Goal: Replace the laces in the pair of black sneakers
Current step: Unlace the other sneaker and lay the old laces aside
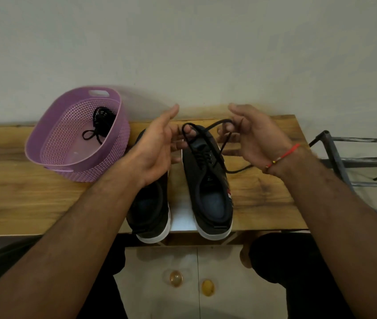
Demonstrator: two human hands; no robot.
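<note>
left hand (pixel 157 143) and right hand (pixel 254 139): fingers pinching thin black lace (pixel 208 126) | right sneaker (pixel 208 180) (white sole) | perforated purple basket (pixel 51 143) | wood-grain bench (pixel 21 192)

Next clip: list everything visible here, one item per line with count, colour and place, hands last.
sneakers: two, black with white soles, side by side at the table's near edge
lace: one, black, threaded in the right-side sneaker, ends looped up between the hands
basket: one, purple, left on the table
bundled laces: black, inside the basket, count unclear
table: one, wooden
metal rack: one, dark, right of the table
wrist thread: one, red, right wrist
left hand: holds the lace
right hand: holds the lace
</note>
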